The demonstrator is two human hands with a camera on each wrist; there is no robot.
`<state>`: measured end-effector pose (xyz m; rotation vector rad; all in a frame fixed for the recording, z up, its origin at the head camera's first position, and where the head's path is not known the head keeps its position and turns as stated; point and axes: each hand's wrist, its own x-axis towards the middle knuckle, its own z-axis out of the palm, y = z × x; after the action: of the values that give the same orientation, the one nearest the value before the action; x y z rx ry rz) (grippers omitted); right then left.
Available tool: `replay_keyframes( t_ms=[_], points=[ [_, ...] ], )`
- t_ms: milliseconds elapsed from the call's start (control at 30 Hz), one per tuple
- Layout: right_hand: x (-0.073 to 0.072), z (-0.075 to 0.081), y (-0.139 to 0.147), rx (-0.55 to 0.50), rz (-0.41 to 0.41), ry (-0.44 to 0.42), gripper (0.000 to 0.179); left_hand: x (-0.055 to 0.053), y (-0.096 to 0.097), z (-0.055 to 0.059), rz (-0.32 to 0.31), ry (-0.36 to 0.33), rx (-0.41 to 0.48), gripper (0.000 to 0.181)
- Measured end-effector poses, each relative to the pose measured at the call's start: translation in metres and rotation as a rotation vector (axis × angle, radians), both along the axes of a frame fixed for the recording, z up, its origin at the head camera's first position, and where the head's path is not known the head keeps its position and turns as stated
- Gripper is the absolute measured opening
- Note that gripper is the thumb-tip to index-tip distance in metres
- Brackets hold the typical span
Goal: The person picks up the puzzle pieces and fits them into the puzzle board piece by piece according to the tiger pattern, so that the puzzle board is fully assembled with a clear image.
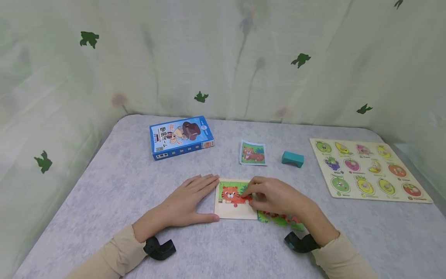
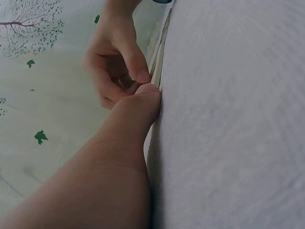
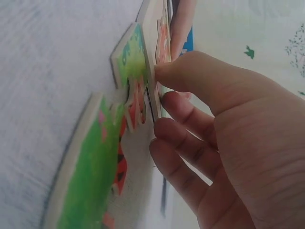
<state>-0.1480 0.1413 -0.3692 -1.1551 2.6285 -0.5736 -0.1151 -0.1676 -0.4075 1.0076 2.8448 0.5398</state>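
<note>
A small wooden puzzle board [image 1: 228, 212] lies on the table, with tiger puzzle pieces [image 1: 230, 193] filling its upper part and bare wood below. My left hand [image 1: 184, 199] rests flat at its left side, fingers straight, with fingertips and thumb against the edge. Over the right part of the board, my right hand [image 1: 278, 195] bends its fingers and thumb together at a red-and-green puzzle piece, mostly hidden beneath them. Loose puzzle pieces [image 1: 280, 221] lie beside the board under the right wrist; the right wrist view shows a green loose piece [image 3: 86, 176] up close.
Behind the board lies a tiger picture card [image 1: 253, 153], with a teal block [image 1: 292, 159] to its right. A blue game box [image 1: 181, 137] stands at the back left. On the right lies a wooden fruit peg board [image 1: 355, 195]. A leaf-patterned curtain [image 1: 223, 58] hangs behind the table.
</note>
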Motion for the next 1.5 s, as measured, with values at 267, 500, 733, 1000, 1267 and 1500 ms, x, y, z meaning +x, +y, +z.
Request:
replay_keyframes(
  t_ms=[267,500,733,1000,1267,1500],
  points=[
    [0.004,-0.003,0.001,0.002,-0.027,0.021,0.023,-0.001,0.0,-0.001,0.001,-0.004,0.004,0.104],
    [0.008,-0.005,0.005,-0.01,-0.05,0.006,0.029,0.0,0.0,-0.002,-0.001,0.001,0.005,0.104],
    [0.005,0.001,0.024,-0.046,-0.061,-0.073,0.035,0.0,-0.001,-0.003,-0.001,0.002,0.003,0.105],
    [0.005,0.006,0.032,-0.029,-0.067,-0.142,0.037,0.0,-0.001,-0.003,-0.001,0.014,-0.009,0.109],
    [0.007,0.009,0.037,-0.005,-0.064,-0.18,0.039,0.001,-0.001,-0.004,-0.003,0.019,-0.025,0.105],
    [0.006,0.01,0.04,0.019,-0.059,-0.266,0.044,0.001,-0.001,-0.002,-0.003,0.022,-0.019,0.104]
  ],
)
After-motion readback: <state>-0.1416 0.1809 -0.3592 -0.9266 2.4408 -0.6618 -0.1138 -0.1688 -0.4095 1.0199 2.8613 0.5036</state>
